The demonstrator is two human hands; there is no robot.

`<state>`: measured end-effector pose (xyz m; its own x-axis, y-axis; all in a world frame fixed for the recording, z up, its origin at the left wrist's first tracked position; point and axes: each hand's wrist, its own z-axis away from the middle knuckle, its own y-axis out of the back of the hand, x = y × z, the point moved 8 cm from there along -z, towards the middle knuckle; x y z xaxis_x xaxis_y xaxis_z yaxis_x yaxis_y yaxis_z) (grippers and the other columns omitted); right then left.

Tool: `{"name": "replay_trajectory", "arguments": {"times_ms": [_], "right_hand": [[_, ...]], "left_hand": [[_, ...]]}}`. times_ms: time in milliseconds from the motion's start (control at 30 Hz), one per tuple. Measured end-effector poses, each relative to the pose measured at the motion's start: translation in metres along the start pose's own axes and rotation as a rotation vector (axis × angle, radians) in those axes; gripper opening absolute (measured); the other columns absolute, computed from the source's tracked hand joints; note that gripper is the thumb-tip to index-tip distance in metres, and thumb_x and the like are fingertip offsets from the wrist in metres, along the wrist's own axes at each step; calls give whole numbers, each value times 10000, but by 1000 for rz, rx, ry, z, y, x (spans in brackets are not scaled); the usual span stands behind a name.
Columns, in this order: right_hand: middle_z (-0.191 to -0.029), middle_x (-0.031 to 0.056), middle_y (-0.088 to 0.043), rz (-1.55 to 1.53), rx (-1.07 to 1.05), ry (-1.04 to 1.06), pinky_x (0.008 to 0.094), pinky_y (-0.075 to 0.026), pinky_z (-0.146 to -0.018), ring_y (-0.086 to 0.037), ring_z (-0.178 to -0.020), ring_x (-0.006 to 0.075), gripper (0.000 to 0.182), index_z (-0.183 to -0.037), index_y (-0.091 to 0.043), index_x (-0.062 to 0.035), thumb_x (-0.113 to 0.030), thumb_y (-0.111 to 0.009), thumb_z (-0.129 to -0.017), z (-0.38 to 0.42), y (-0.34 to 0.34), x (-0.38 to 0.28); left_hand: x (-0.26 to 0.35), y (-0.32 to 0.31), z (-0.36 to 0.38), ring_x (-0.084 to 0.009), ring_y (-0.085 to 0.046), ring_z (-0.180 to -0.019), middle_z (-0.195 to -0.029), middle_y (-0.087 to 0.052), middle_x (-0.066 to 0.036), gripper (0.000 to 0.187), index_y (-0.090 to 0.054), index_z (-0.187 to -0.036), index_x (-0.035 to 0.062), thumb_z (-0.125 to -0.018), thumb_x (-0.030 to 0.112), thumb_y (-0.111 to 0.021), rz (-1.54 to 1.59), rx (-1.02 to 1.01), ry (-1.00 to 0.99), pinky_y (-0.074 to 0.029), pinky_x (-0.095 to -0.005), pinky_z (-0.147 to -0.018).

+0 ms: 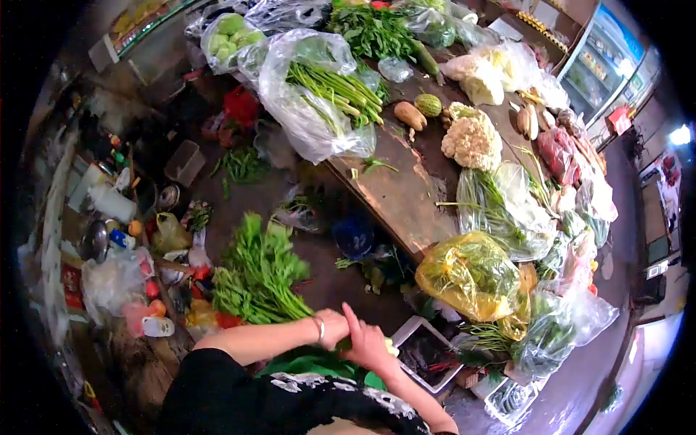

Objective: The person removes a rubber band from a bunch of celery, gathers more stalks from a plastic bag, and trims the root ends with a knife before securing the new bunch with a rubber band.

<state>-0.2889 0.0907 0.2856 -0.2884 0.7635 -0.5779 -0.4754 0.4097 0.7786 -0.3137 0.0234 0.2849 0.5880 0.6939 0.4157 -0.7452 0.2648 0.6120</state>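
A big bunch of leafy green stalks (262, 272) is held low in front of the body, its leaves pointing to the upper left. My left hand (333, 328), with a bangle at the wrist, is closed round the stems. Close against it on the right, my right hand (367, 341) grips the stem ends, with one finger raised. Pale stem ends show just beyond the right hand. The palms and the stems between the hands are hidden.
A wooden table (388, 185) carries a cauliflower (471, 138), bagged green stalks (337, 94) and a yellow bag of greens (471, 275). A white crate (407, 331) stands right of the hands. A blue basin (353, 236) is under the table edge. Bags and bottles clutter the left.
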Motion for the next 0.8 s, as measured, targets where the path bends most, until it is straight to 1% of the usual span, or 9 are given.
{"name": "replay_trajectory", "arguments": {"times_ms": [33, 100, 167, 300, 367, 467, 533, 600, 800], "right_hand": [[-886, 153, -658, -61, 135, 20, 486, -516, -750, -666, -802, 360, 1203, -1592, -196, -90, -296, -863, -613, -12, 20, -10], [-833, 151, -648, -10, 152, 65, 472, -523, -730, -668, -792, 353, 1184, -1593, -195, -90, -251, -848, -618, -35, 39, -21], [-886, 169, -670, -23, 122, 63, 472, -526, -745, -673, -824, 367, 1193, -1595, -185, -94, -221, -850, -613, -49, 65, -33], [-964, 213, -702, -192, 183, 27, 481, -543, -748, -681, -861, 412, 1120, -1563, -306, -133, -215, -880, -605, -74, 137, -24], [-1013, 207, -707, -208, 218, 25, 464, -551, -774, -685, -898, 407, 1053, -1532, -372, -132, -204, -876, -611, -88, 168, -9], [-1083, 176, -714, -438, 275, 107, 389, -552, -872, -710, -987, 286, 845, -1425, -516, -103, -139, -846, -648, -108, 220, 12], [-1111, 132, -708, -704, 192, 15, 324, -529, -919, -670, -1024, 168, 768, -1404, -524, -53, -76, -804, -690, -125, 238, 36], [-1186, 87, -672, -985, 239, 38, 316, -509, -954, -625, -1079, 166, 771, -1405, -499, 14, -2, -803, -696, -140, 261, 51], [-1027, 4, -647, -1077, 477, 60, 284, -515, -823, -605, -917, 108, 530, -1295, -555, -34, -25, -758, -805, -194, 333, 67]], "left_hand": [[-8, 15, 9, -325, -716, -912, -918, -736, -148, 332, -728, -918, 73, -611, 168, -811, -14, 42, 14, -570, -448, -808], [-20, 44, 28, -328, -716, -845, -852, -720, -142, 149, -702, -782, 54, -678, 149, -750, -69, 159, 31, -570, -450, -743], [-18, 68, 48, -334, -708, -799, -838, -705, -150, 216, -701, -845, 40, -659, 138, -750, -55, 187, 13, -556, -452, -711], [-19, 150, 92, -272, -653, -1011, -1050, -663, -134, 345, -621, -1050, 68, -763, 233, -715, -185, 623, 180, -436, -459, -964], [-4, 192, 125, -296, -617, -1146, -1174, -635, -114, 521, -643, -1165, 91, -695, 233, -819, -297, 1164, 58, -344, -516, -1111], [16, 216, 151, -291, -610, -1206, -1262, -621, -118, 413, -680, -1138, 117, -758, 195, -824, -243, 1422, -242, -334, -537, -1130], [13, 228, 154, -289, -644, -1122, -1240, -628, -111, 375, -679, -1121, 110, -774, 169, -809, -186, 1446, -332, -475, -464, -999], [-5, 227, 142, -289, -657, -1076, -1219, -634, -112, 356, -677, -1114, 106, -783, 163, -796, -144, 1450, -354, -520, -429, -936], [-123, 169, 99, -334, -657, -892, -1053, -666, -115, 288, -654, -1100, 98, -826, 170, -701, 300, 1046, 193, -535, -412, -758]]}}
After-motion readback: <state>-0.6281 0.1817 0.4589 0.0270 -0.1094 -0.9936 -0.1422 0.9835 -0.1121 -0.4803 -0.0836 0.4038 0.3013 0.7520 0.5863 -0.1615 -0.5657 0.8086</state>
